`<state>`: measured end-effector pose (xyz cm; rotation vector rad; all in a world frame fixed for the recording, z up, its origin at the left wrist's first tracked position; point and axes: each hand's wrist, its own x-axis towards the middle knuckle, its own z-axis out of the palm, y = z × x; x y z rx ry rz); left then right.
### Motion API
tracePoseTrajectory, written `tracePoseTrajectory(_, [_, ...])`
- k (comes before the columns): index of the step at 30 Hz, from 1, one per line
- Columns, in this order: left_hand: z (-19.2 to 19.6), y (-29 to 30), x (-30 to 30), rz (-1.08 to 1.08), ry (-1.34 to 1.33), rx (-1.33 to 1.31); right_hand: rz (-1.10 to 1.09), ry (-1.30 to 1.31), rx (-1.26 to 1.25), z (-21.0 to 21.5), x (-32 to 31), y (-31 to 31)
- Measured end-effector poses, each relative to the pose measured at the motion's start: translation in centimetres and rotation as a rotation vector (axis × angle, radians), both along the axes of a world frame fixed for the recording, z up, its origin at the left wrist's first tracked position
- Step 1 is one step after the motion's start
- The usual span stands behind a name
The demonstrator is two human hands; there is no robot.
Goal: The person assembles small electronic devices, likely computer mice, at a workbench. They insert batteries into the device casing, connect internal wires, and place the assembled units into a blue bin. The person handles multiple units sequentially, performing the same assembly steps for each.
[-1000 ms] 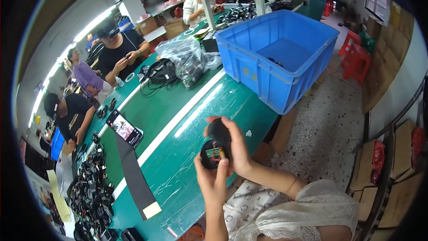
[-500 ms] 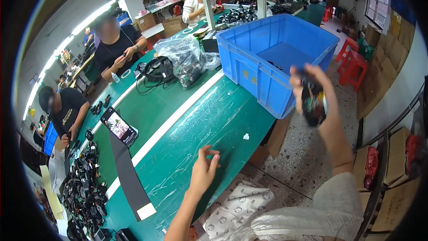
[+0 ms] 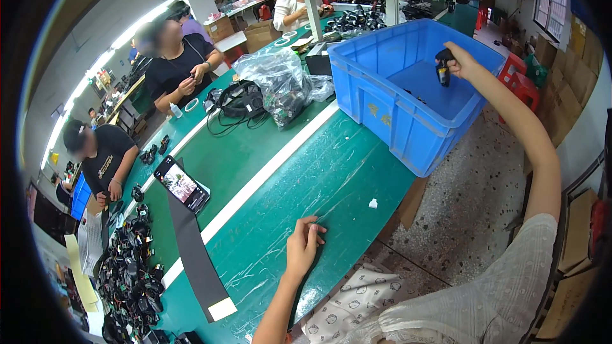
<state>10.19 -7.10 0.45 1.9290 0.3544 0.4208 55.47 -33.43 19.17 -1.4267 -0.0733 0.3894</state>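
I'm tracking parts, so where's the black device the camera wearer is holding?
In the head view, the black device is at upper right, in the person's right hand, over the blue crate.

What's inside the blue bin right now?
Inside the blue bin, a few small dark pieces show just past its near wall, which hides whatever lies close behind. The right hand holds a black part over or in it; which is unclear.

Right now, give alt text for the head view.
The right hand holds a black device over a blue plastic crate; the left hand, empty, is at the green workbench. A lit smartphone and heaped black parts lie left.
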Motion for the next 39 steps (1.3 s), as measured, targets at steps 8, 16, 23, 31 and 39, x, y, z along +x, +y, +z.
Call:
tracePoseTrajectory(8, [-0.4,0.1,-0.2,-0.009,-0.006,-0.035,0.294,-0.02,-0.551,-3.0,-4.0,7.1])
tracePoseTrajectory(16, [-1.1,0.6,-0.7,0.035,-0.021,0.041,0.56,0.064,-0.676,-4.8,-5.4,9.1])
tracePoseTrajectory(23, [-0.5,0.4,-0.5,0.028,-0.013,0.063,0.428,-0.027,-0.666,-5.5,-2.5,7.4])
tracePoseTrajectory(31, [-0.7,0.6,-0.6,0.024,-0.025,0.053,0.108,-0.2,-0.583,-7.5,3.4,5.0])
tracePoseTrajectory(39, [-0.4,0.9,-1.1,0.031,-0.019,0.054,0.15,-0.548,-1.491,-7.0,0.4,1.6])
